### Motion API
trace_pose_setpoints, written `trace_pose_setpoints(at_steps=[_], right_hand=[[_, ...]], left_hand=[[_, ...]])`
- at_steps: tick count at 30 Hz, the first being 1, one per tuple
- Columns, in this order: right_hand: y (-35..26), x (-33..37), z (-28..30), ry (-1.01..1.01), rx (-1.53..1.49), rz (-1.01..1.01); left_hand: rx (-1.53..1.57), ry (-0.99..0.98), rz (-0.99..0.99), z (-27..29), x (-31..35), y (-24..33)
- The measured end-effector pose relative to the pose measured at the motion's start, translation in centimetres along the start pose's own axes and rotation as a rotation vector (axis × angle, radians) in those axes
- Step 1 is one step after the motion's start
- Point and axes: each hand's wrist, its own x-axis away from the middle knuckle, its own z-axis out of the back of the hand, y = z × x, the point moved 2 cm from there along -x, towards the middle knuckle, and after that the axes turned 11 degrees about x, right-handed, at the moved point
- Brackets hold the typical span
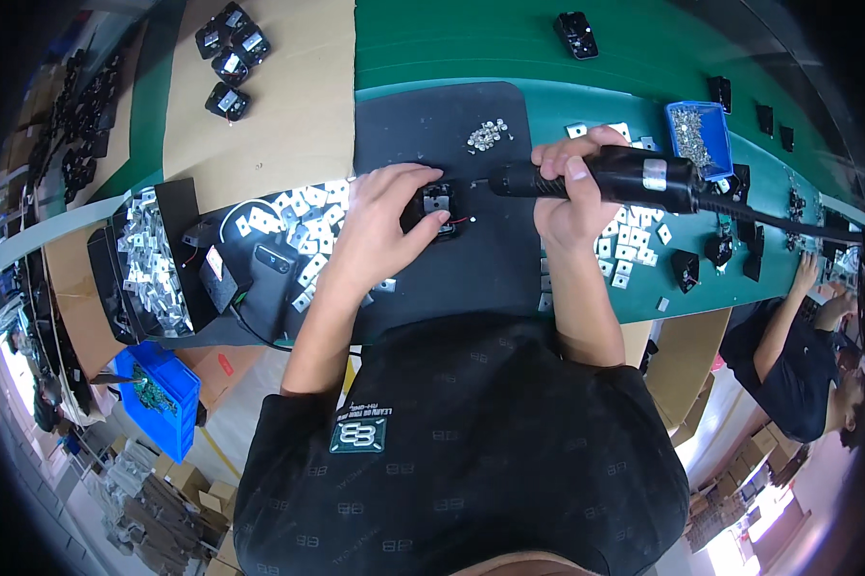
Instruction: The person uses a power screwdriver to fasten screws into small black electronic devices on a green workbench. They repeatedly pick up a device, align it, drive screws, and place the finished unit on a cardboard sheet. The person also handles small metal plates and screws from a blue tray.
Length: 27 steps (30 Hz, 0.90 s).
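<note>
My left hand (379, 223) grips a small black plastic housing (439, 230) on the black mat (485, 274), fingers over its far side and thumb across its near part. A silver plate (437, 204) shows inside the housing, and a short red wire comes out on its right. In my right hand (574, 202) lies a black electric screwdriver (643, 180), held level with its bit pointing left. The bit's tip is just right of the housing; whether a screw sits on it I cannot make out. A small heap of screws (487, 135) lies beyond the tip.
Many silver plates (303, 226) lie loose left of the mat, and more plates (629, 245) on the right. A blue bin (724, 165) of screws stands far right. Black housings (229, 101) sit on cardboard (279, 125). A phone (272, 271) lies left; a co-worker (787, 365) sits right.
</note>
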Motion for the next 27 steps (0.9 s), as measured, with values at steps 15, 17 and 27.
trace_pose_setpoints(at_steps=[15, 17, 27], right_hand=[[-8.2, 0.9, -1.5, -0.229, -0.194, 0.04], [-8.2, 1.2, -1.5, -0.223, -0.21, 0.024], [-7.5, 1.7, -1.8, -0.227, -0.237, 0.005]], left_hand=[[0.044, 0.14, -0.325, -0.8, 0.0, 3.3], [0.042, 0.126, -0.314, -0.8, 0.2, 3.2], [0.051, 0.113, -0.31, -0.5, 0.6, 2.9]])
